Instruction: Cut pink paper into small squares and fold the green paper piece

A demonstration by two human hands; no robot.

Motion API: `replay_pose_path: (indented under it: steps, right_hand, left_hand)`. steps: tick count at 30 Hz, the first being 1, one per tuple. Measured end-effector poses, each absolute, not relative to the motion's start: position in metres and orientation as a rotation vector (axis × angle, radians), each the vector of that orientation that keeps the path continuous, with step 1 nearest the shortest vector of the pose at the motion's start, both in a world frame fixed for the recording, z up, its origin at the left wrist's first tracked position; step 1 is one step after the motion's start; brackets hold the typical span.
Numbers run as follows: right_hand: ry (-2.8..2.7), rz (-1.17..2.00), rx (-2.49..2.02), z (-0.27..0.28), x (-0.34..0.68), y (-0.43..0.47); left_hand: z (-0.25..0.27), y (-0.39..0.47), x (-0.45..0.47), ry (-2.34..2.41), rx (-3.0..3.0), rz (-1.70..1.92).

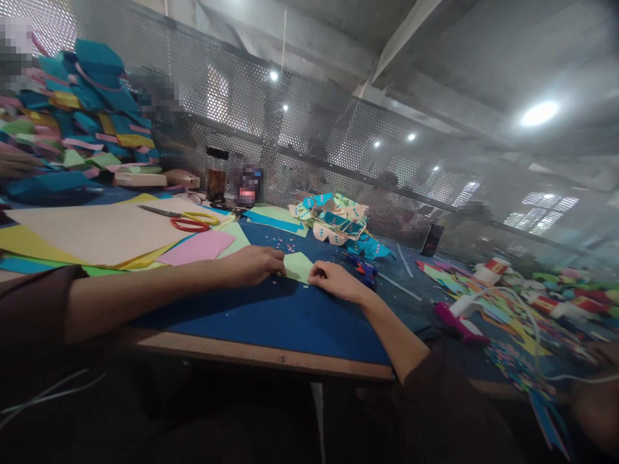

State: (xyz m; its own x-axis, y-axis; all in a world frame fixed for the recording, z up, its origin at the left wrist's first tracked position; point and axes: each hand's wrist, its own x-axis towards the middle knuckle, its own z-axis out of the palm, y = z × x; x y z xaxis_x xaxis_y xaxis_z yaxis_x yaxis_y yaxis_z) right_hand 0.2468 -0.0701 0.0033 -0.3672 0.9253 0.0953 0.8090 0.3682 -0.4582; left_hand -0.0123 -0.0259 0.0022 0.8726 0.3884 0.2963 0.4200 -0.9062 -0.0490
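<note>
A small light green piece of paper (pixel 298 265) lies at the middle of the blue tabletop (pixel 271 316), between my two hands. My left hand (pixel 261 263) has its fingers closed at the paper's left edge. At the right edge my right hand (pixel 333 280) pinches the paper, thumb and fingertips curled together. Beyond them are tiny pink and white scraps (pixel 285 245). A blue glue gun (pixel 365 270) rests just right of my right hand. Left of my left hand are a pink sheet (pixel 198 249) and scissors (pixel 193 220) with red and yellow handles.
Large cream sheets (pixel 106 232) cover the left. Behind stand a dark-lidded jar (pixel 216 177) and a pile of dotted paper shapes (pixel 333 219). Clear glue sticks (pixel 399 285), a magenta-and-white power strip (pixel 461 322) and coloured scraps occupy the right. A mesh partition (pixel 309 129) rises behind.
</note>
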Motion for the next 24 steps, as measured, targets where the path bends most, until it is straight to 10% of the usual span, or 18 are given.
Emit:
replay_pose_path:
  steps: [24]
  right_hand:
    - [-2.365,0.595,-1.432,0.012,0.2556,-0.0728]
  left_hand:
    - [0.0073,-0.0325,-0.0104,-0.586,-2.827,-0.301]
